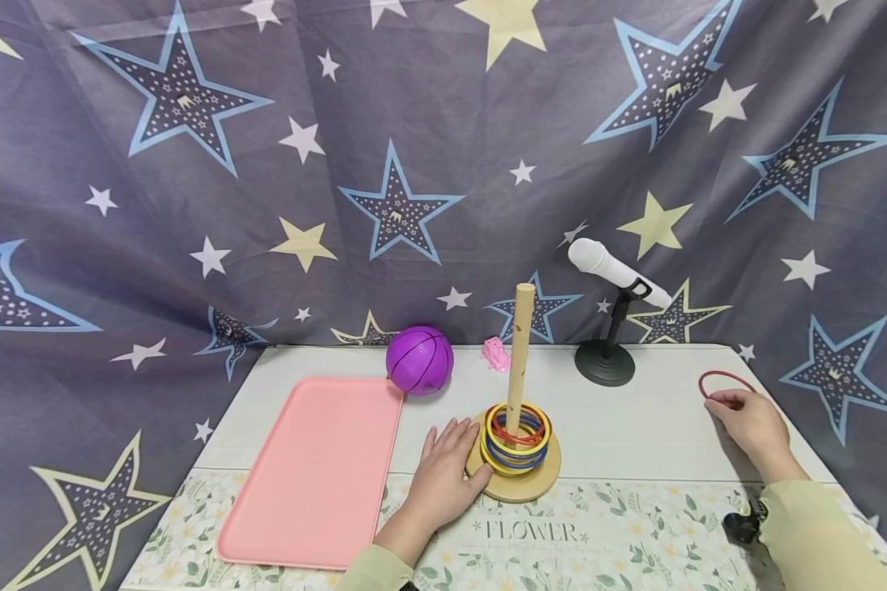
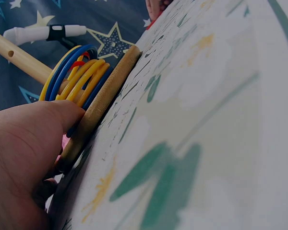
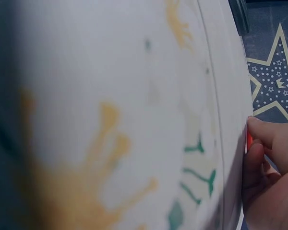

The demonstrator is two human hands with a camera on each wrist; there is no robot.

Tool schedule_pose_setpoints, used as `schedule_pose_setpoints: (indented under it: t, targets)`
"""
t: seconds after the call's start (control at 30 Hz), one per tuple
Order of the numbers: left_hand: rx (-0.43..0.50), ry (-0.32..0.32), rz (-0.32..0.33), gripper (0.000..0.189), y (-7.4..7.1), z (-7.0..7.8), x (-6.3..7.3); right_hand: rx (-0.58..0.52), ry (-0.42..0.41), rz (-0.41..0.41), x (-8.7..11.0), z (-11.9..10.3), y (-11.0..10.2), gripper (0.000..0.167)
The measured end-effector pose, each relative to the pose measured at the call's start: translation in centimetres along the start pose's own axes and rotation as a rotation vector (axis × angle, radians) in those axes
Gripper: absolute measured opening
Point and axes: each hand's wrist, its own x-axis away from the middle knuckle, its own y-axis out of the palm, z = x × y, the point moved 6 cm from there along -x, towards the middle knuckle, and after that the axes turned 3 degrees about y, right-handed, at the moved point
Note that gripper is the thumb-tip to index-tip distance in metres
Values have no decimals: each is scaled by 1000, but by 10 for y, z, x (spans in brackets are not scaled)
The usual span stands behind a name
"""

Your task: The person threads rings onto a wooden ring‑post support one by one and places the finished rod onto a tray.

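Observation:
A wooden peg [image 1: 520, 353] stands upright on a round wooden base [image 1: 521, 490], with several yellow, blue and red rings [image 1: 516, 460] stacked around its foot. My left hand [image 1: 447, 476] rests at the base's left edge, fingers stretched out and thumb touching the base beside the rings. In the left wrist view, the thumb [image 2: 69, 112] lies against the base's rim, close to the yellow rings [image 2: 89, 79]. Far to the right, my right hand [image 1: 754, 427] pinches a red ring [image 1: 726, 374] between thumb and fingers, low over the tabletop. The right wrist view shows only a sliver of red ring [image 3: 249, 140] at the fingertips.
Left of the base lies a pink tray [image 1: 314, 472]. A purple ball [image 1: 420, 361] and a small pink object [image 1: 496, 354] sit toward the back. A white microphone [image 1: 617, 271] on a black stand [image 1: 604, 363] stands back right, before a starry cloth [image 1: 414, 82].

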Motion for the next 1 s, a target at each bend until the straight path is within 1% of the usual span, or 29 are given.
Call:
schedule_pose_setpoints:
  t: [0.2,0.37,1.0]
  targets:
    - [-3,2,-3,70,-1,1,1,26,-23,13,1,0,0,29]
    - [-10,1,-3,69,-1,0,1,43,-22,9,1,0,1,27]
    - [-15,6,-1,69,-1,-1,1,91,-26,-40,4,-11,-1,30]
